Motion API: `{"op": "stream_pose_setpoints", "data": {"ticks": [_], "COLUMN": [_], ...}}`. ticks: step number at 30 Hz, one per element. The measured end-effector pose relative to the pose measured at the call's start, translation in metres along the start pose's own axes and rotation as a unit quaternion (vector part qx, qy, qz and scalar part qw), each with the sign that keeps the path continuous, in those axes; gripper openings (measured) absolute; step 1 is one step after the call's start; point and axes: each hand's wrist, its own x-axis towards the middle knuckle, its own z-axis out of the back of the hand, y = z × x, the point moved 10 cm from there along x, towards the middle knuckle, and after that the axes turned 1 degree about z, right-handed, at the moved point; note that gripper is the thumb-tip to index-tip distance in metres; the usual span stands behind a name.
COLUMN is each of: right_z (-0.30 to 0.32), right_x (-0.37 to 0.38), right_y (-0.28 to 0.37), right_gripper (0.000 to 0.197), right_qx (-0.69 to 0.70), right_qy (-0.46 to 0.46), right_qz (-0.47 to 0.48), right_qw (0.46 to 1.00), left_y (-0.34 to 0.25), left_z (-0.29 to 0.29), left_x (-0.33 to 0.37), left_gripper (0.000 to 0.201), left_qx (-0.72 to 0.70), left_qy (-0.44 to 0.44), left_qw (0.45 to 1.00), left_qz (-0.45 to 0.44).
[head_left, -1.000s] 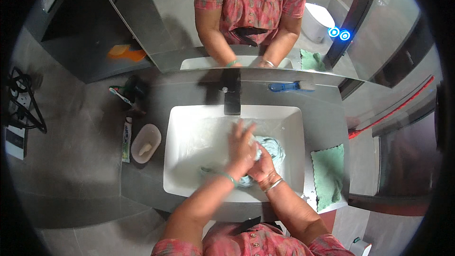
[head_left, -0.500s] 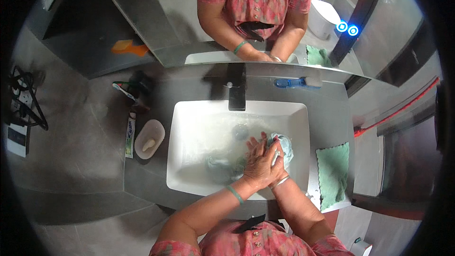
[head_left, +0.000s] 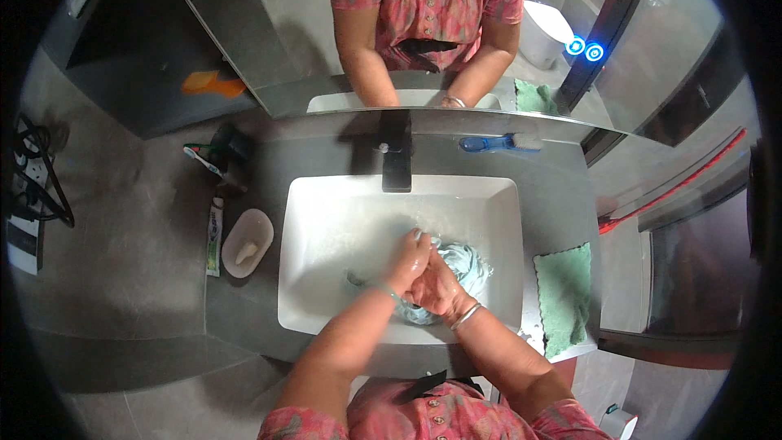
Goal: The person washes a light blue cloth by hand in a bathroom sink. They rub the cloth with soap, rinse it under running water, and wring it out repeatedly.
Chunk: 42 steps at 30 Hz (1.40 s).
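Note:
A white rectangular sink (head_left: 297, 220) holds cloudy water. In it lies a wet, pale blue cloth (head_left: 466, 267), bunched up and partly under water. My left hand (head_left: 410, 263) is closed, its fingers curled at the cloth's upper left edge, with a green band on that wrist. Beside it my right hand (head_left: 438, 287) is curled against the left one and around part of the cloth, below a silver bangle (head_left: 464, 316). The hands touch each other and cover the part of the cloth between them.
A black faucet (head_left: 397, 163) juts over the sink's back. Left of it are a soap dish (head_left: 248, 244) with soap, a toothpaste tube (head_left: 214, 236) and a toothbrush (head_left: 204, 160). A blue brush (head_left: 497, 143) lies behind; a green cloth (head_left: 564, 301) lies right. A mirror (head_left: 301, 41) stands behind.
My left hand was stretched out across the right, fingers spread. It has slid left and curled, and both hands sit apart at the wrists. The cloth lies more spread out, lower in the sink.

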Motion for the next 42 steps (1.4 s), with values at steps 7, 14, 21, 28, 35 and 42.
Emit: {"op": "stream_pose_setpoints", "data": {"ticks": [7,14,21,28,35,42], "right_z": [0.034,0.051,0.016,0.017,0.023,0.030], "right_x": [-0.002,-0.006,-0.008,0.001,-0.004,-0.005], "right_y": [-0.002,0.021,0.043,0.052,0.053,0.037], "right_gripper": [0.102,0.094,0.069,0.053,0.054,0.065], "right_qx": [0.034,0.075,0.072,0.197,0.194,0.089], "right_qy": [-0.121,-0.184,0.044,0.081,0.075,0.036], "right_qz": [-0.020,0.012,0.141,0.215,0.230,0.187], "right_qw": [0.992,0.980,0.986,0.953,0.951,0.978], "left_y": [0.011,-0.002,-0.125,-0.094,-0.104,-0.117], "left_z": [0.089,0.023,-0.011,0.009,-0.016,-0.007], "left_x": [0.009,-0.024,-0.087,-0.035,-0.067,-0.068], "left_gripper": [0.045,0.050,0.034,0.053,0.061,0.060], "left_qx": [0.241,0.112,0.161,0.104,0.118,0.120], "left_qy": [-0.133,0.156,0.077,-0.058,0.057,0.047], "left_qw": [0.961,0.979,0.938,0.981,0.969,0.958], "left_qz": [-0.031,-0.073,-0.297,-0.153,-0.209,-0.257]}}
